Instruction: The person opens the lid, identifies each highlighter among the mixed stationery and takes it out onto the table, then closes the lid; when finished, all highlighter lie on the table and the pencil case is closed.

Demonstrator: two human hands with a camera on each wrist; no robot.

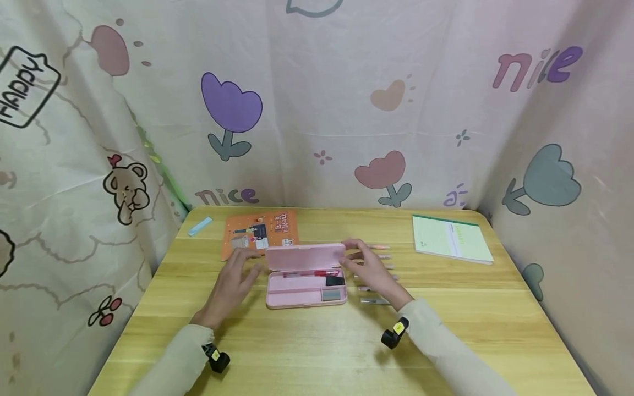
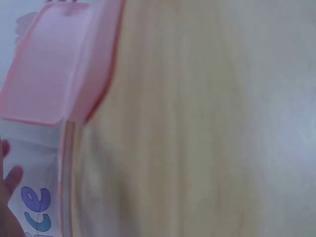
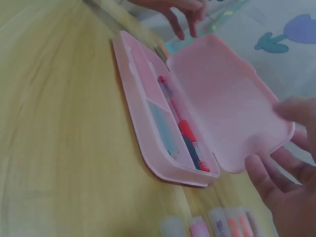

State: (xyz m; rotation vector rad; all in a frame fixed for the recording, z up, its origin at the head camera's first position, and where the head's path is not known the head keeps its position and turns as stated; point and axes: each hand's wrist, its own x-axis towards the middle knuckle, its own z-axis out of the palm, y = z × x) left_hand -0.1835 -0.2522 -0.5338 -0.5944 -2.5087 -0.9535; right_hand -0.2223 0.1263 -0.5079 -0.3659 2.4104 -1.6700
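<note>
A pink pencil case (image 1: pixel 307 289) lies on the table with its lid (image 1: pixel 304 258) raised. Inside are a red pen (image 3: pixel 185 129), a black item (image 1: pixel 334 281) and a grey-blue block (image 1: pixel 331 295) in a front compartment. My right hand (image 1: pixel 369 267) grips the lid's right end, with fingertips at its edge and corner. To the left of the case, my left hand (image 1: pixel 233 283) holds nothing, its fingers spread loosely and apart from the lid. In the left wrist view only some of its fingers (image 2: pixel 11 182) show.
Several pens (image 1: pixel 375 301) lie in a row right of the case, partly behind my right hand. An orange booklet (image 1: pixel 257 231) is behind the left hand, with a light blue strip (image 1: pixel 200 226) farther left. A green notebook (image 1: pixel 451 239) lies at the back right.
</note>
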